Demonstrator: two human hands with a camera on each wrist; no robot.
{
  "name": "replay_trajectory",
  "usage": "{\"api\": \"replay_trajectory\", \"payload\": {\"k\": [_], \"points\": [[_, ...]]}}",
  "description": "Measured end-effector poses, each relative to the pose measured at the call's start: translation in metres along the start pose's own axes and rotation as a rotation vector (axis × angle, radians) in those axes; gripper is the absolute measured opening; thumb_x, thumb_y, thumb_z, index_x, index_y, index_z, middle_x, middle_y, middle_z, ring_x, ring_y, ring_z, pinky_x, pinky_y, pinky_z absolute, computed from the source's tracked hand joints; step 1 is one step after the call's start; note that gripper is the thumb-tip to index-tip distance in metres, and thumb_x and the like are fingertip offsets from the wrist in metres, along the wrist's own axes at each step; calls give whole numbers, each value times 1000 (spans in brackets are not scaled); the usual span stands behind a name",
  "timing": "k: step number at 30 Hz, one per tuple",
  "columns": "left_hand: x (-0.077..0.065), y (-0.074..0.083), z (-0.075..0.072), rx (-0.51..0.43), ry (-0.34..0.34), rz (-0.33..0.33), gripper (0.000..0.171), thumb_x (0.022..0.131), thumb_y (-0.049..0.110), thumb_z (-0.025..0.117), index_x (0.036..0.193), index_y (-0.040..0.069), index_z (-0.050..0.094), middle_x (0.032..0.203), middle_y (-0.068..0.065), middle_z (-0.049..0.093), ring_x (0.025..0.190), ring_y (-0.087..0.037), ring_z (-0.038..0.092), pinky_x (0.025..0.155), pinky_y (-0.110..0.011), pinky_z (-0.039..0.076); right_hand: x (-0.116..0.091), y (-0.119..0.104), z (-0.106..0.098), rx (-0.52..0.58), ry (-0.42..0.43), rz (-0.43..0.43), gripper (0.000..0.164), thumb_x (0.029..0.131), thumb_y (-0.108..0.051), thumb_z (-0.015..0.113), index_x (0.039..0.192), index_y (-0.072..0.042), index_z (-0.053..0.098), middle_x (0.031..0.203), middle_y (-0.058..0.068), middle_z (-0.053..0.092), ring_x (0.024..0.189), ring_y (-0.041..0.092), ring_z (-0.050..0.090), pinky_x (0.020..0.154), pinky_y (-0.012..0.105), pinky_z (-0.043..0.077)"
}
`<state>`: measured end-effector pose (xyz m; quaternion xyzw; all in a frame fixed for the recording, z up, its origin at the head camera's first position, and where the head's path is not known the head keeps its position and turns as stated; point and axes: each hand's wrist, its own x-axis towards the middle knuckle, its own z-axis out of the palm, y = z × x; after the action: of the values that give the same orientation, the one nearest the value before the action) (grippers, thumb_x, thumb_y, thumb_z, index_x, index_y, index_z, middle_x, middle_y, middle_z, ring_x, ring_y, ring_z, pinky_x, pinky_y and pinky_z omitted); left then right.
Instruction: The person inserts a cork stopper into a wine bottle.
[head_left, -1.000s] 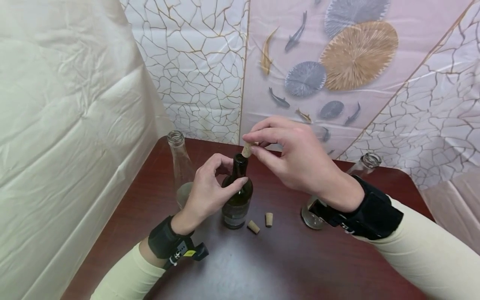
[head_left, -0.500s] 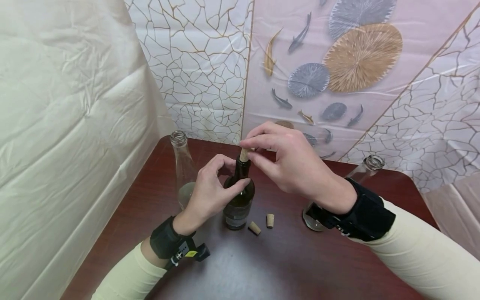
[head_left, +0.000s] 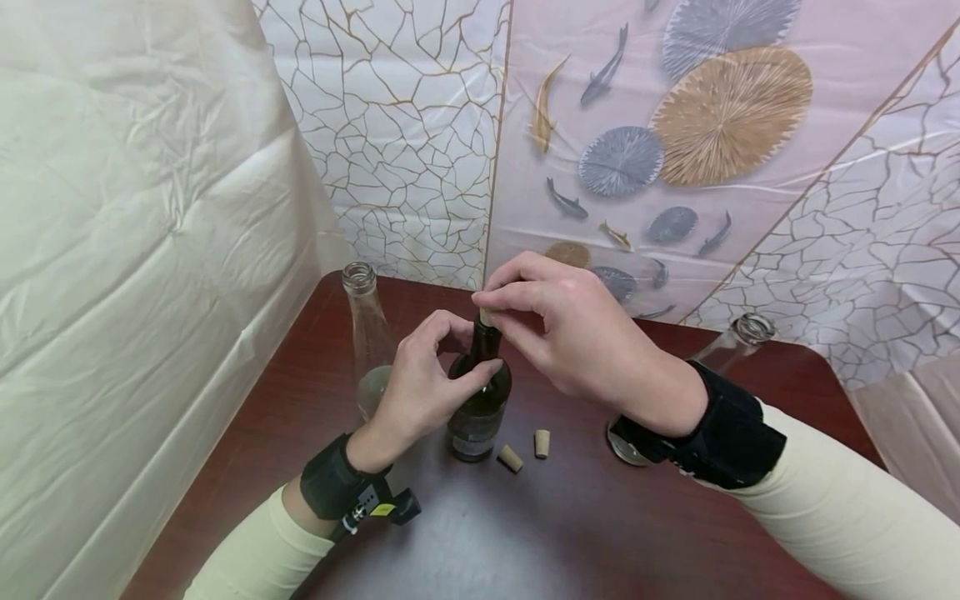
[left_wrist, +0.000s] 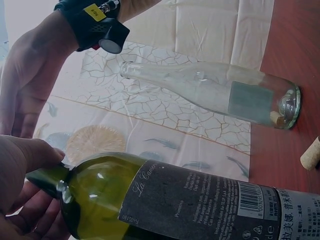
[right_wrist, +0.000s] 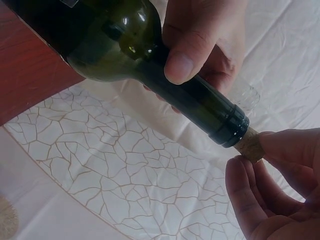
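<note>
A dark green wine bottle (head_left: 477, 417) stands upright on the table, its black label (left_wrist: 200, 202) facing the left wrist view. My left hand (head_left: 423, 379) grips it around the neck and shoulder, thumb in front. At the mouth, my right hand (head_left: 577, 333) pinches a cork (right_wrist: 250, 146) between thumb and fingers. The cork's narrow end sits in the bottle mouth, while a good part sticks out above the rim. From the head, the fingers hide most of that cork.
Two loose corks, one lying (head_left: 510, 458) and one beside it (head_left: 542, 443), are right of the bottle's base. A clear bottle (head_left: 367, 333) stands at left; another clear bottle (head_left: 738, 337) stands behind the right wrist. Patterned cloth (head_left: 405, 150) hangs behind the table (head_left: 465, 533).
My right hand has come down and slightly left, bringing the cork from above the rim into the bottle mouth. The left hand keeps its grip on the bottle.
</note>
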<state>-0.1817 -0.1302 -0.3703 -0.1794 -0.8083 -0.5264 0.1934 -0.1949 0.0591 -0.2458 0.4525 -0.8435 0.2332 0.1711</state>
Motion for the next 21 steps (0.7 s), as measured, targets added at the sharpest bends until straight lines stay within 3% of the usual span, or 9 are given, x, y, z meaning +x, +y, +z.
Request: {"api": "replay_trajectory", "payload": {"k": [21], "points": [[-1,0,0,0,-3,-2,34,84,11,88,109,8,64,107,-4,67,97,-14,68,84,-32,64,-5,3,7,14,83,-68,21,92,-2,78,112,-6,81,108,4,72,94,15,70,74,30,56]]}}
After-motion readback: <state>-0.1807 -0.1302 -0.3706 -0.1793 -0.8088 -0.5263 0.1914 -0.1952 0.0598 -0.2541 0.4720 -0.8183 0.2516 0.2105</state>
